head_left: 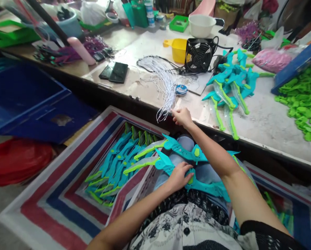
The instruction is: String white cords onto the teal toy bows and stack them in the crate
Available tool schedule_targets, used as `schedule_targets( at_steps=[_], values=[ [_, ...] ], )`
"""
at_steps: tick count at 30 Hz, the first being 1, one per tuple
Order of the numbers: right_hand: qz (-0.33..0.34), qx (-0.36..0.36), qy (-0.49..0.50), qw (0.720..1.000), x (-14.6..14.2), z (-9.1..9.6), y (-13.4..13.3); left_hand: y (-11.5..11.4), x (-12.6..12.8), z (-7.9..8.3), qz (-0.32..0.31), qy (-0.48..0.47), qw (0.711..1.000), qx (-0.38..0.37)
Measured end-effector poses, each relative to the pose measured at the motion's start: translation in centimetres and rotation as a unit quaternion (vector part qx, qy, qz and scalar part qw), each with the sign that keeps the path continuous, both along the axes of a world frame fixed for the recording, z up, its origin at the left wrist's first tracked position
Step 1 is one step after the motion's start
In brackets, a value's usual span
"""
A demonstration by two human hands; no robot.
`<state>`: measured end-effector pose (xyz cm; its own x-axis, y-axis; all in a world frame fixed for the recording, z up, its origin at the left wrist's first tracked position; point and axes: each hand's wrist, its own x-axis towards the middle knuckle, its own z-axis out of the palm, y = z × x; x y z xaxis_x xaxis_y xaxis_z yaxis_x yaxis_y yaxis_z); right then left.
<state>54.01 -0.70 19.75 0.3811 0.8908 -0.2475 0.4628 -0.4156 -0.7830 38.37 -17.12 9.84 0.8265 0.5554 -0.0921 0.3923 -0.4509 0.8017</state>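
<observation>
Around eight o'clock, a bag (53, 198) is holding toys (119, 158); the left hand (180, 175) is gripping another toy (209, 187), right hand (182, 117) pinching strings (167, 90).

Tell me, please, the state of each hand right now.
Left hand: curled over a teal bow piece; grip unclear.
Right hand: closed, apparently pinching white strings.

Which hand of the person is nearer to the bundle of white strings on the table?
The right hand: it is at the lower ends of the white strings, by the edge of the table. The left hand is farther away, on a turquoise-and-green piece.
</observation>
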Motion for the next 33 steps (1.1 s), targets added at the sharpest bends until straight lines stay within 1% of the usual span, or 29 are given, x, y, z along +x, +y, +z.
schedule_targets(
  at_steps=[2,4,5,7,9,10,11,13,16,17,18,20,21,22,24,26,27,28,29,30,31,32,33],
  values=[
    [-0.061,-0.023,0.134,0.989,-1.2,-0.5,2.6,0.2,-0.3,0.4,0.02,-0.009,1.0,-0.016],
    [-0.109,-0.019,0.196,0.974,-2.1,-1.0,3.7,0.4,-0.6,0.9,0.034,-0.017,0.999,-0.023],
    [-0.124,-0.015,0.207,0.97,-2.5,-1.2,3.7,0.6,-0.8,1.2,0.039,-0.02,0.999,-0.024],
    [-0.132,-0.012,0.208,0.969,-2.6,-1.4,3.4,1.2,-1.3,2.0,0.042,-0.027,0.998,-0.03],
    [-0.123,-0.011,0.204,0.971,-2.3,-1.3,2.7,2.5,-1.8,3.2,0.052,-0.04,0.997,-0.04],
    [-0.116,-0.01,0.202,0.973,-1.9,-1.1,2.3,3.6,-2.1,3.9,0.066,-0.051,0.996,-0.041],
    [-0.107,-0.01,0.197,0.974,-1.6,-1.0,2.0,4.9,-2.3,4.7,0.089,-0.063,0.993,-0.035],
    [-0.087,-0.009,0.184,0.979,-0.7,-0.7,1.3,8.7,-2.5,6.4,0.161,-0.087,0.983,0.005],
    [-0.06,0.001,0.158,0.986,0.7,-0.3,-0.2,16.1,-1.3,9.0,0.287,-0.102,0.945,0.118],
    [-0.054,0.004,0.151,0.987,1.2,-0.1,-1.0,18.7,-0.4,9.6,0.303,-0.096,0.936,0.153],
    [-0.046,0.007,0.145,0.988,1.9,0.1,-2.1,21.2,0.7,10.0,0.293,-0.077,0.936,0.178],
    [-0.031,0.016,0.138,0.99,3.4,0.4,-5.0,25.5,3.2,10.3,0.266,-0.022,0.94,0.211],
    [-0.023,0.023,0.135,0.99,4.3,0.6,-6.9,27.2,4.5,10.2,0.253,0.013,0.943,0.216],
    [-0.022,0.034,0.132,0.99,5.3,0.8,-9.0,28.6,5.8,10.0,0.243,0.047,0.944,0.216],
    [-0.044,0.043,0.122,0.991,7.6,1.4,-13.8,30.5,7.8,9.5,0.228,0.101,0.945,0.21],
    [-0.117,0.027,0.111,0.987,10.4,2.2,-19.2,31.4,9.2,9.2,0.224,0.125,0.944,0.206],
    [-0.171,0.02,0.107,0.979,12.0,2.6,-22.1,31.6,9.6,9.2,0.226,0.132,0.943,0.206],
    [-0.235,0.019,0.105,0.966,13.7,2.9,-25.1,31.7,9.8,9.3,0.233,0.141,0.939,0.208],
    [-0.315,0.04,0.095,0.944,15.3,3.1,-28.1,31.7,9.9,9.6,0.241,0.152,0.935,0.209],
    [-0.404,0.085,0.08,0.907,16.9,3.2,-31.2,31.5,10.0,10.1,0.242,0.163,0.933,0.211],
    [-0.484,0.142,0.07,0.86,18.2,3.1,-34.1,31.3,10.1,10.7,0.233,0.17,0.933,0.217],
    [-0.538,0.194,0.084,0.816,19.1,2.8,-36.8,31.0,10.2,11.5,0.213,0.172,0.936,0.224],
    [-0.566,0.238,0.113,0.781,19.7,2.2,-39.1,30.8,10.5,12.5,0.179,0.164,0.942,0.232]
  ],
)
